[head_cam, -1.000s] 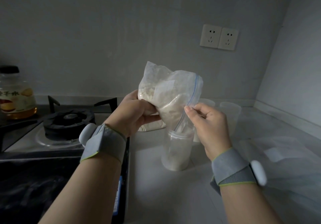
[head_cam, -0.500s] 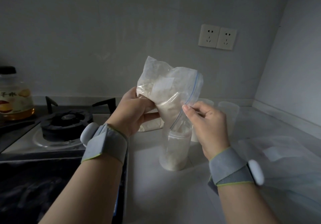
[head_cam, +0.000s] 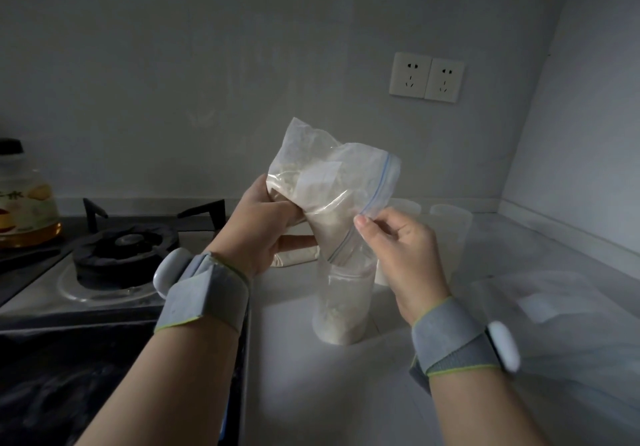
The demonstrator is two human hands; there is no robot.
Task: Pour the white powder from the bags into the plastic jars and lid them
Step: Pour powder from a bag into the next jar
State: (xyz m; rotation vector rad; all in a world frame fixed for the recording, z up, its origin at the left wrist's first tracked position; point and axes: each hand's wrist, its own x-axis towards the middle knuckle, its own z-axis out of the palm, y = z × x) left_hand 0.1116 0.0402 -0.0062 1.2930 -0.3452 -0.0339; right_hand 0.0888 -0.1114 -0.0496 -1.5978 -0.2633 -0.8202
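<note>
A clear zip bag point(head_cam: 325, 182) of white powder is tilted mouth-down over a clear plastic jar point(head_cam: 343, 303) that stands on the white counter point(head_cam: 311, 393). The jar holds powder in its lower part. My left hand point(head_cam: 266, 227) grips the bag's lower side. My right hand point(head_cam: 398, 248) pinches the bag's blue zip edge beside the jar's mouth. Another powder-filled bag point(head_cam: 294, 255) lies on the counter behind my left hand, mostly hidden. Two empty plastic jars point(head_cam: 450, 234) stand behind, partly hidden by my right hand.
A gas stove burner point(head_cam: 121, 248) sits at the left, with an oil bottle point(head_cam: 24, 199) at the far left. Empty clear bags point(head_cam: 554, 307) lie on the counter at the right. Two wall sockets point(head_cam: 426, 76) are on the back wall.
The bag's closed end has risen a little and more powder has slid toward the mouth. Both hands keep their grip over the jar.
</note>
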